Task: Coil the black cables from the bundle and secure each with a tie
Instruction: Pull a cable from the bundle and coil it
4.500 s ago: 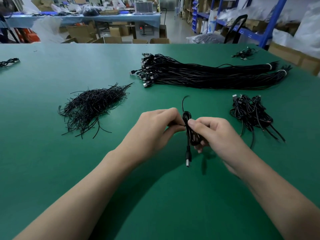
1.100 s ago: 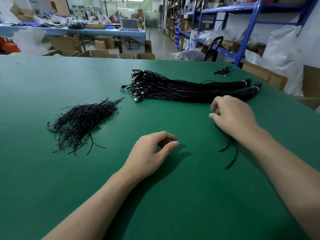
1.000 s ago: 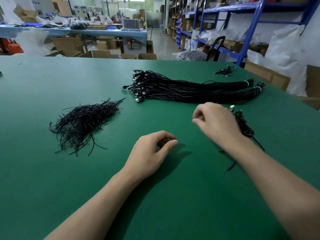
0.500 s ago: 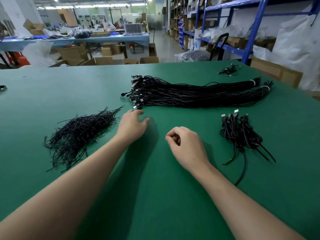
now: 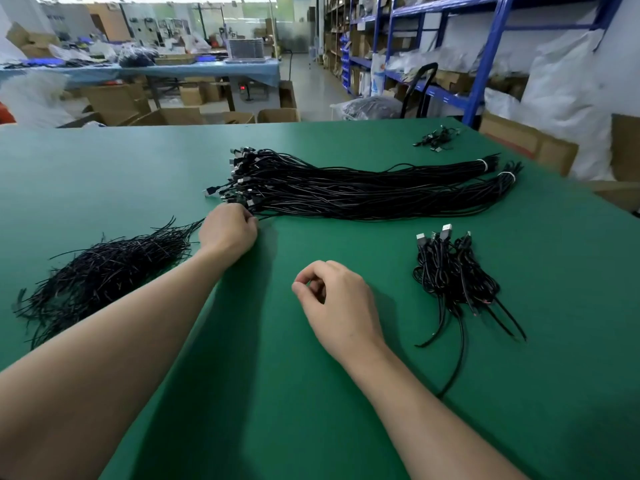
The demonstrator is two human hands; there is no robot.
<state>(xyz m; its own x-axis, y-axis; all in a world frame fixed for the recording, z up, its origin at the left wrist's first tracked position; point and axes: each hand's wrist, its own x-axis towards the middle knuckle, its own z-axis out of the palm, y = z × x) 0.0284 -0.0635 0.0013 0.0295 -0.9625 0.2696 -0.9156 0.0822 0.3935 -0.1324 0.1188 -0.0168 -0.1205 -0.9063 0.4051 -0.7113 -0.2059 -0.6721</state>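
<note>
A long bundle of black cables point(image 5: 363, 188) lies across the far half of the green table point(image 5: 104, 174), plug ends to the left. My left hand point(image 5: 227, 232) is at the bundle's near left end, fingers curled round a cable there. My right hand point(image 5: 337, 306) hovers mid-table with fingers loosely curled and nothing in it. A pile of black ties point(image 5: 104, 271) lies left of my left hand. A heap of coiled, tied cables point(image 5: 453, 271) sits to the right.
A small cluster of cables point(image 5: 436, 138) lies at the table's far right corner. Cardboard boxes point(image 5: 526, 143) stand beyond the right edge, blue shelving point(image 5: 485, 60) behind. Another worktable point(image 5: 145, 69) stands far back.
My left hand reached forward from the table to the bundle's plug end and closed on a cable. My right hand left the coiled heap and drew back to mid-table, empty.
</note>
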